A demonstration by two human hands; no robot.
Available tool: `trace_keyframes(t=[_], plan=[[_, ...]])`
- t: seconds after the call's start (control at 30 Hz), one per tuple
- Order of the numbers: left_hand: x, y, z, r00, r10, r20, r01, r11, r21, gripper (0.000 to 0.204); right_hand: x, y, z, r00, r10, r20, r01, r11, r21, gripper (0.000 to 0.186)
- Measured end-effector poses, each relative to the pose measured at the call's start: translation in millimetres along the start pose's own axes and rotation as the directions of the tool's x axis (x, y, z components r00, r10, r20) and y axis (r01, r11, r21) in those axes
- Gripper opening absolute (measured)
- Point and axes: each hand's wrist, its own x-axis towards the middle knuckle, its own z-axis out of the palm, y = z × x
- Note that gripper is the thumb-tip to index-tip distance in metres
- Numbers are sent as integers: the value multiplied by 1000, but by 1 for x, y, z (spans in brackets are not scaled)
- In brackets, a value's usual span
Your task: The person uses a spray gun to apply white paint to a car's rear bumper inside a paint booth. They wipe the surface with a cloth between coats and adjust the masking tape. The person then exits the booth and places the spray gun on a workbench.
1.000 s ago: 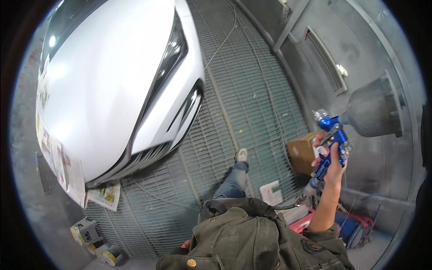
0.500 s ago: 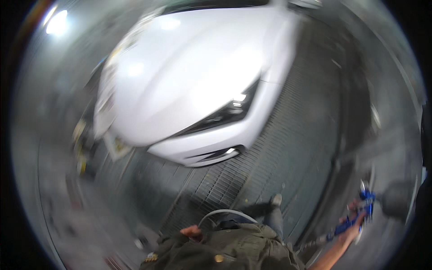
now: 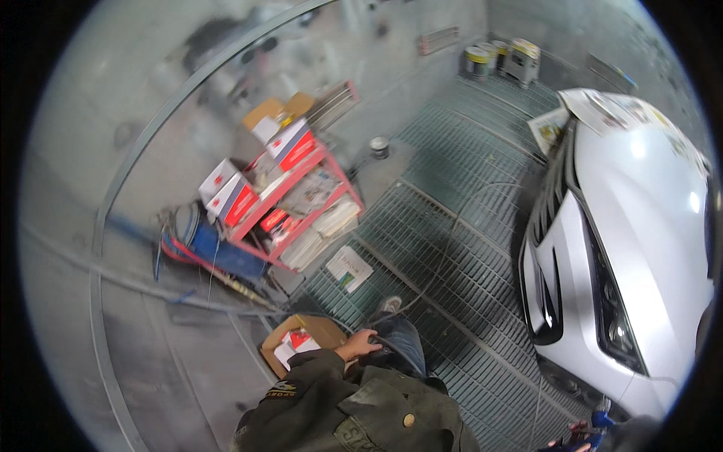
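Note:
My left hand [image 3: 357, 346] is closed in front of my waist. A thin pale air hose [image 3: 457, 226] curves across the grated floor and runs into it. At the lower right edge, my right hand [image 3: 576, 446] is partly cut off by the frame. It grips a blue spray gun [image 3: 599, 422] with a dark cup, held low beside the car's front corner. The silver-white car [image 3: 640, 211] stands on the right, with its headlight [image 3: 614, 316] facing me and paper sheets [image 3: 606, 109] laid along the hood's far side.
A red shelf cart [image 3: 331, 162] with boxes and papers stands by the left wall. Beside it are a blue drum-like object [image 3: 202, 239] and an open cardboard box [image 3: 327, 329]. A printed sheet [image 3: 349, 269] lies on the grating. Paint buckets [image 3: 477, 62] stand at the back; a can [image 3: 379, 147] sits nearer.
My view has swung left, so the car has shifted to the right and the cart and wall have come in. The spray gun has dropped toward the lower edge, still in my right hand.

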Motion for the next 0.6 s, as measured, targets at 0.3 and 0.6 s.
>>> trace_keyframes(t=[0.3,0.6], plan=[[23,-182,-110,924,374,78,-343,903,-260,51,-118,-23,155,973,-23,228,20,1000,15,47],[205,-158,-563,515,-84,-853,-1,995,-98,29,-321,-78,326,943,-138,302,158,986,-43,51]])
